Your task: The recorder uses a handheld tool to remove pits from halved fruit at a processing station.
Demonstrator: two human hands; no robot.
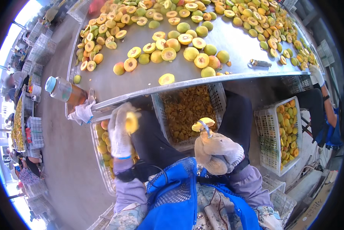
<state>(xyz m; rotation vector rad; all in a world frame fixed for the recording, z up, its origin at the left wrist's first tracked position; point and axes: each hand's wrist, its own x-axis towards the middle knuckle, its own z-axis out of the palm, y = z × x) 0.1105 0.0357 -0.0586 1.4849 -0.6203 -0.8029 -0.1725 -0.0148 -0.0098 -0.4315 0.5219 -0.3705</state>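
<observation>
My left hand (119,133), in a whitish knit glove, holds a yellow fruit half (131,122); both are blurred. It is above a crate of whole fruit (102,148) beside my leg. My right hand (218,152), in a stained knit glove, is closed around a small tool with a curved metal loop blade (208,130). A yellow piece of fruit (202,125) sits at the blade; its far side is hidden. Between my knees stands a plastic crate (162,120) holding brownish fruit scraps (186,112). Cut halves, peach-like with brown centres (169,54), lie on the metal table (108,83) ahead.
A lidded bottle of brown liquid (68,91) and a white cloth (83,112) are at the table's left corner. A short cylindrical object (260,63) lies on the table. At right, another person's gloved hand (316,75) touches the table edge, above a fruit crate (271,138).
</observation>
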